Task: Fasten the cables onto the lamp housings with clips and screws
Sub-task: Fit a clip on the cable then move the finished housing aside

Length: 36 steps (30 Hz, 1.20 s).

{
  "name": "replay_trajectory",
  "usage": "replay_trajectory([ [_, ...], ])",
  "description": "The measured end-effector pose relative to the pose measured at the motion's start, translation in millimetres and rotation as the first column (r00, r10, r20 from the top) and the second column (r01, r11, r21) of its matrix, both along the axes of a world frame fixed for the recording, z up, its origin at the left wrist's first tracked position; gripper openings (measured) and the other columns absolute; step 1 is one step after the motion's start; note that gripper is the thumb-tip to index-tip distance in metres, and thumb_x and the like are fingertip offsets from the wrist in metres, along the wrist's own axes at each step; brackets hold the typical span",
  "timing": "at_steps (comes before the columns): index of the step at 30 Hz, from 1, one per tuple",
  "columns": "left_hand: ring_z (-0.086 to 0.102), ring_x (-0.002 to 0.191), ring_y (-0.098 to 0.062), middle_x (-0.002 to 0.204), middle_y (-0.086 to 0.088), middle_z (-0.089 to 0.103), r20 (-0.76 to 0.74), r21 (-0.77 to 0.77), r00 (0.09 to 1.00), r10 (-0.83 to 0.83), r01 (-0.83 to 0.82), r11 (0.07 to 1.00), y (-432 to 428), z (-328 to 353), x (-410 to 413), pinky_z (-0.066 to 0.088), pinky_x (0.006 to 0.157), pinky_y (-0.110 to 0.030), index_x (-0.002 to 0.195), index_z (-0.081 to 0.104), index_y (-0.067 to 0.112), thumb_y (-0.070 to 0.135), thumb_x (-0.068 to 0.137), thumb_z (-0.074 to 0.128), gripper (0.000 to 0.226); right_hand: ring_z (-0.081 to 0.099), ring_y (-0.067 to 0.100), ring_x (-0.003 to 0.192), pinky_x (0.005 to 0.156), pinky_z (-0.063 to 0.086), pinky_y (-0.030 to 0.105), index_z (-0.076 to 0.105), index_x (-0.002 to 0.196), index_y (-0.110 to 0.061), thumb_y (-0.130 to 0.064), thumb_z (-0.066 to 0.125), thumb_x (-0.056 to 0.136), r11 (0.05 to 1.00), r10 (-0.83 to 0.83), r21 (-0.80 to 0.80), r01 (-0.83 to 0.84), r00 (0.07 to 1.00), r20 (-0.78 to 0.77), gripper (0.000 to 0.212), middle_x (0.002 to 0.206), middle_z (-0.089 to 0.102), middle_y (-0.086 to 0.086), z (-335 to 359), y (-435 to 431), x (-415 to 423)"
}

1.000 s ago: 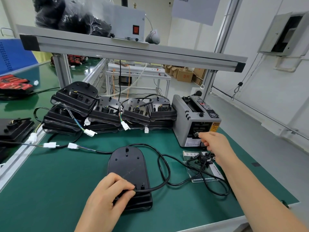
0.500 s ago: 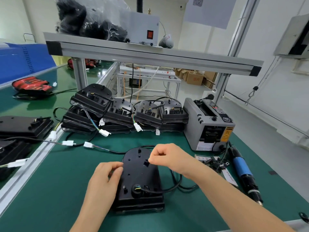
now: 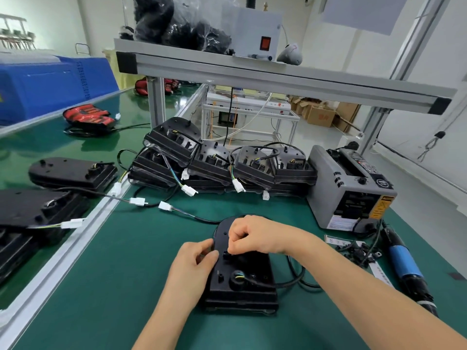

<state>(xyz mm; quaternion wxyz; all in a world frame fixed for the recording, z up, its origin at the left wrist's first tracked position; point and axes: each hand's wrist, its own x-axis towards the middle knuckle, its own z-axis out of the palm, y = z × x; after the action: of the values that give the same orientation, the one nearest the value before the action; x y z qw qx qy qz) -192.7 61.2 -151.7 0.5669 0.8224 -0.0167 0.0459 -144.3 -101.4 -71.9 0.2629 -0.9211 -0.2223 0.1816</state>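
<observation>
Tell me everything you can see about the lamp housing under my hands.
The housing is black and looks like moulded plastic, rounded at the far end, squared at the near end. It lies flat on the green mat. Small posts stand on top, and a round port near the near end shows coloured wires and a black cable looping off right. The left hand holds its left edge; the right hand pinches a small black piece over its middle.
</observation>
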Motion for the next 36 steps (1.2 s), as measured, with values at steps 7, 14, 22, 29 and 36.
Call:
replay_trajectory([
  [7,0.039,0.065,-0.011,0.076,0.001,0.047,0.057,0.034,0.998,-0.026,0.024,0.999,2.3,-5.4,2.2,0.033,0.057,-0.009,0.077,0.054,0.029,0.015,0.089,0.059,0.019,0.055,0.024,0.097,0.084,0.044,0.027,0.065,0.065,-0.014,-0.020,0.066,0.083,1.000,-0.021,-0.014,0.022,0.998,0.056,0.019,0.097,0.062,0.009,-14.3,1.2,2.9],
  [14,0.053,0.092,0.001,0.099,0.006,0.053,-0.007,0.035,1.000,0.006,-0.005,0.999,1.7,-7.0,2.6,0.034,0.070,-0.005,0.118,0.065,0.025,0.023,0.093,0.055,0.027,0.041,0.002,0.091,0.080,0.027,0.009,0.067,0.074,-0.008,-0.025,0.063,0.084,0.999,-0.041,-0.028,0.044,0.995,0.095,0.020,0.094,0.061,0.000,-22.4,-0.5,5.2],
  [22,0.053,0.091,0.002,0.099,0.007,0.053,-0.016,0.041,0.999,0.028,-0.028,0.999,1.2,-7.5,2.8,0.036,0.070,-0.005,0.118,0.065,0.027,0.024,0.092,0.055,0.028,0.042,0.010,0.101,0.084,0.036,0.024,0.068,0.076,-0.011,-0.027,0.062,0.083,0.998,-0.023,-0.062,0.031,0.992,0.127,0.019,0.094,0.061,-0.002,-25.6,-0.3,9.2],
  [29,0.054,0.088,0.004,0.099,0.008,0.056,-0.028,0.044,0.998,0.058,-0.057,0.997,0.6,-9.1,4.9,0.036,0.067,-0.005,0.108,0.068,0.030,0.028,0.090,0.058,0.021,0.041,0.007,0.096,0.085,0.039,0.027,0.065,0.073,-0.013,-0.027,0.062,0.082,0.996,-0.021,-0.083,0.033,0.990,0.141,0.017,0.092,0.059,-0.006,-26.5,1.0,11.2],
  [36,0.055,0.086,0.003,0.097,0.011,0.058,-0.017,0.081,0.994,0.112,-0.110,0.991,-5.6,-9.6,9.9,0.037,0.067,-0.012,0.099,0.065,0.024,0.034,0.083,0.064,0.019,0.040,0.008,0.094,0.085,0.039,0.027,0.064,0.074,-0.014,-0.025,0.062,0.082,0.996,-0.021,-0.081,0.034,0.988,0.152,0.014,0.092,0.059,-0.005,-25.6,2.0,9.2],
])
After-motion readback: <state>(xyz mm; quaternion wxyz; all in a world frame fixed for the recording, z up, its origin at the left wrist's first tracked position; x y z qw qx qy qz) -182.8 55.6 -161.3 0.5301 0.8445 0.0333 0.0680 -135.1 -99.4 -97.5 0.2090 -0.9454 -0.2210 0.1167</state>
